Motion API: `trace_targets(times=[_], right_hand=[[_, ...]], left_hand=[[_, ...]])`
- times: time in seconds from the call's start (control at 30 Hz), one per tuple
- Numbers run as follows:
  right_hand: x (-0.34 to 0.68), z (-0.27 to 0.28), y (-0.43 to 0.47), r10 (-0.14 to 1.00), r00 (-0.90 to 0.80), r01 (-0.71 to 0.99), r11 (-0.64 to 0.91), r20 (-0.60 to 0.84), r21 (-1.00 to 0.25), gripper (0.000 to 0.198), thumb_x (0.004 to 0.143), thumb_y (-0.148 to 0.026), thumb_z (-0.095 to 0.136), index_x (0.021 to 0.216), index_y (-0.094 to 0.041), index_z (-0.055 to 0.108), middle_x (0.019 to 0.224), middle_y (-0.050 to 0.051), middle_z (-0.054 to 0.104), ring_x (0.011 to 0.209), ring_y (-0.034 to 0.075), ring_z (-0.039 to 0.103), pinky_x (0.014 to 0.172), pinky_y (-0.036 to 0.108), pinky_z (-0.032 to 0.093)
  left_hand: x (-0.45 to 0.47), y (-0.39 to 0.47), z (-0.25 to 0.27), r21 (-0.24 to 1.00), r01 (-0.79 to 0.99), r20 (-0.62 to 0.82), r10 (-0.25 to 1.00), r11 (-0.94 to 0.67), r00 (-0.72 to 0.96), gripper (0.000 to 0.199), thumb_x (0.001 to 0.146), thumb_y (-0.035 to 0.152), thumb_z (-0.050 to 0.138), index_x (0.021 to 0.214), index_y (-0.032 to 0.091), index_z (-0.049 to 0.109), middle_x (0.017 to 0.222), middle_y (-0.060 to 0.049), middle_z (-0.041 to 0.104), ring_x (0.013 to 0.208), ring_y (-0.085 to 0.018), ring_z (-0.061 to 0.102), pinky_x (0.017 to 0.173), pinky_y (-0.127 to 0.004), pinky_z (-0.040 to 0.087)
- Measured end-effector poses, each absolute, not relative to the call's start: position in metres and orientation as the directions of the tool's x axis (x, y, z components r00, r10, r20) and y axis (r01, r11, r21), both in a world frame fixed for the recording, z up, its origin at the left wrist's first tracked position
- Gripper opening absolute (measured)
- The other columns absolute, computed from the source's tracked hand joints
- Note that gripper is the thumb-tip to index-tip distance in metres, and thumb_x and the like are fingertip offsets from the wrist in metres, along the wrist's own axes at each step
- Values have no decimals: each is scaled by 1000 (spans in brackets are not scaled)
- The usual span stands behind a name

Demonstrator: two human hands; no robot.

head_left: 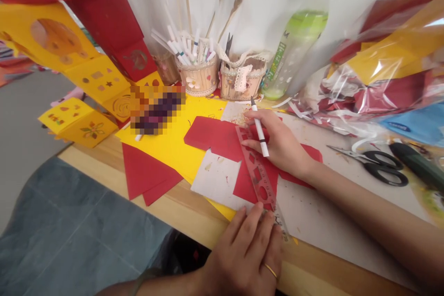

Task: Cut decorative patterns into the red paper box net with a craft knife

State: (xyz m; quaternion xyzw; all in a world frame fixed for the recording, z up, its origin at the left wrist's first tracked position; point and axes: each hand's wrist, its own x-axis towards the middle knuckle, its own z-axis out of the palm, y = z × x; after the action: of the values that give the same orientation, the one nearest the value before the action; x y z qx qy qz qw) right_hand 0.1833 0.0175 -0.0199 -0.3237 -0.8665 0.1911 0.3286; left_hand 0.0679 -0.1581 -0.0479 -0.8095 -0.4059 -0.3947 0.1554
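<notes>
My right hand point(282, 141) has a white marker point(260, 132) between its fingers, its dark tip pointing up and away from the paper. The thumb and fingertips of that hand also reach the upper end of a clear stencil ruler point(255, 172). Under the ruler lies a red cross-shaped paper cutout point(217, 136), one arm of it pointing toward me. My left hand point(248, 249), a ring on one finger, lies with fingers stretched out over the ruler's near end at the table edge. White board point(215, 178) and yellow paper point(166, 148) are beneath the cutout.
Black-handled scissors point(374, 164) lie open at the right, beside a dark green tool point(414, 162). Behind stand a marker cup point(197, 74), a wooden basket point(243, 78) and a green bottle point(294, 46). Yellow and red paper boxes point(93, 78) hang at left; a plastic bag point(381, 69) sits right.
</notes>
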Motion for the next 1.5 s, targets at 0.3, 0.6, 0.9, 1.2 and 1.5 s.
trace_targets(times=[0.3, 0.6, 0.9, 1.2, 1.5], right_hand=[[176, -27, 24, 649, -632, 406, 743, 423, -532, 47, 81, -37, 64, 121, -22, 45, 114, 13, 49, 108, 31, 51, 91, 50, 45], [172, -26, 27, 641, -654, 393, 742, 402, -542, 46, 82, -44, 60, 121, -24, 46, 116, 14, 46, 111, 33, 49, 89, 53, 46], [174, -31, 26, 633, -655, 369, 745, 414, -555, 45, 83, -38, 61, 122, -21, 45, 118, 15, 45, 108, 30, 52, 89, 50, 47], [174, -32, 28, 633, -658, 373, 745, 408, -553, 49, 83, -46, 58, 123, -22, 44, 121, 16, 45, 109, 31, 51, 88, 52, 48], [174, -32, 28, 630, -662, 382, 750, 406, -540, 48, 83, -42, 60, 123, -22, 44, 122, 16, 45, 111, 31, 51, 90, 52, 48]], left_hand=[[67, -157, -45, 55, 796, 723, 574, -603, 385, 21, 87, 13, 49, 87, 7, 69, 98, -18, 68, 100, -29, 63, 81, -37, 57], [68, -155, -40, 71, 819, 695, 617, -570, 369, 23, 88, 13, 47, 88, 7, 69, 97, -16, 69, 98, -27, 65, 79, -35, 57], [70, -156, -42, 87, 811, 703, 612, -578, 361, 20, 88, 12, 49, 89, 7, 69, 98, -16, 69, 98, -27, 65, 80, -34, 57], [69, -156, -42, 81, 808, 710, 603, -584, 364, 15, 86, 11, 54, 88, 6, 68, 96, -16, 69, 96, -26, 66, 79, -33, 58], [70, -156, -43, 100, 806, 703, 615, -583, 358, 19, 88, 10, 51, 89, 6, 69, 97, -16, 69, 97, -26, 65, 78, -32, 58]])
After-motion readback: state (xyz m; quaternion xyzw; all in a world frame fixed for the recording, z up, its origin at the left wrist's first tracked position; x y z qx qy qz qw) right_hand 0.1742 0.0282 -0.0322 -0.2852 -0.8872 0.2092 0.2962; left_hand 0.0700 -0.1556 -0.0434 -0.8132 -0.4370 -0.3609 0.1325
